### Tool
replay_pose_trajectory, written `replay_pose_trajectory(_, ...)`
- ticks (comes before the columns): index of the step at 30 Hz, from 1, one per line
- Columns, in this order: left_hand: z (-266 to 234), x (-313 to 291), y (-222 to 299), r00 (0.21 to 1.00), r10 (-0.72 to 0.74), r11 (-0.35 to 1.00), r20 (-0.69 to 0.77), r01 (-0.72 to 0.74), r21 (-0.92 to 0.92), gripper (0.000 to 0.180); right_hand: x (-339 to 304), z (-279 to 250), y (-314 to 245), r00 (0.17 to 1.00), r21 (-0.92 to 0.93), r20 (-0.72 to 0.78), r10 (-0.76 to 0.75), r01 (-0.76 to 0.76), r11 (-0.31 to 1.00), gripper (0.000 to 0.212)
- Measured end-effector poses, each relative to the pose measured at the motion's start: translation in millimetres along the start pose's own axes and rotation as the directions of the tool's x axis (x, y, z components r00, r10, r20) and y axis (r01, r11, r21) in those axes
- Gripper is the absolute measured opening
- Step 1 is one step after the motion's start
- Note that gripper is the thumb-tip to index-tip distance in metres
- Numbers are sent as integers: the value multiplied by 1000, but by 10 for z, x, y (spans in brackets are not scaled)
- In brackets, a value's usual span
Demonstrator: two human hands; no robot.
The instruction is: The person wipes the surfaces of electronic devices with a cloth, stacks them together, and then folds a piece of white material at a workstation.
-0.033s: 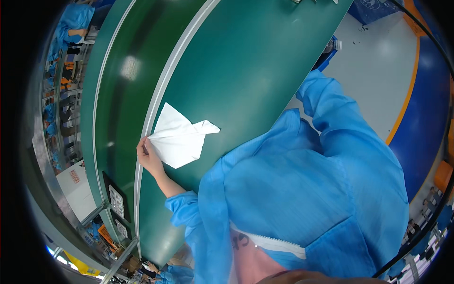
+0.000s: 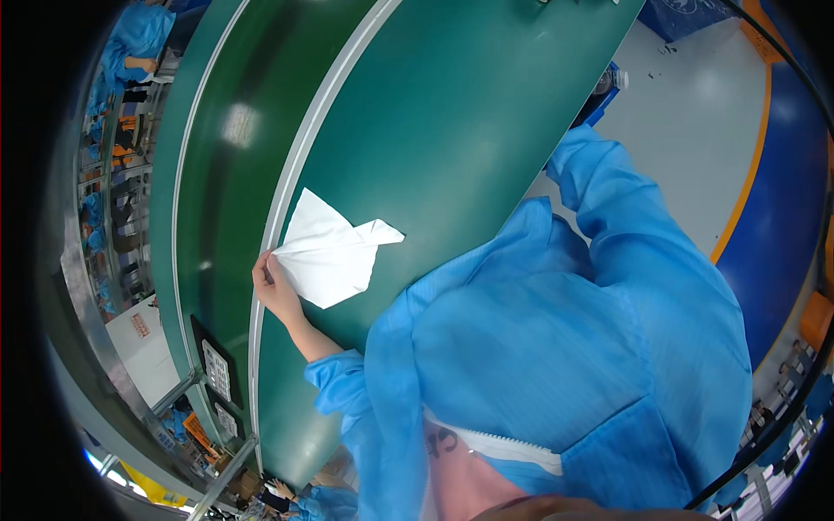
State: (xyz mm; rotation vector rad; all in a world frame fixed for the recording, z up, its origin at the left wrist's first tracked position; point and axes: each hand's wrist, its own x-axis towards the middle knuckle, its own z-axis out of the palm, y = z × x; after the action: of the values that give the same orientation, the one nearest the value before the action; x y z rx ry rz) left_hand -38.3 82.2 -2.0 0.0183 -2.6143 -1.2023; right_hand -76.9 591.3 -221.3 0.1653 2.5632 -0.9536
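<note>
Left hand (image 2: 276, 291) stretched out over green desk (image 2: 452, 130), fingers pinching white cloth (image 2: 330, 252) corner; right hand hidden, can't tell.

The person wore a loose, bright blue smock of thin, finely woven fabric (image 2: 565, 347) that covered the chest, shoulders and both arms. Its long left sleeve (image 2: 339, 375) ended in a gathered, puckered cuff at the wrist, and the left hand (image 2: 276, 291) beyond it was bare, with no glove. The right sleeve (image 2: 608, 200) was creased and baggy. A white zip band (image 2: 495, 447) ran along the smock's open neck.
</note>
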Motion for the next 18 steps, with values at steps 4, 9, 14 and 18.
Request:
replay_pose_trajectory(4,19,-2,49,1000,16,999,-20,-16,45,20,-296,-361,249,997,229,70,29,-44,972,35)
replay_pose_trajectory(9,-9,-29,84,1000,17,997,-17,-16,69,24,-894,-833,443,968,430,173,185,-243,869,37)
replay_pose_trajectory(14,9,31,48,998,59,995,-11,-58,76,25,-992,-891,596,961,501,146,235,-277,820,35)
replay_pose_trajectory(18,-1,46,-6,998,61,996,-5,-60,66,26,-955,-822,664,967,541,121,223,-253,802,31)
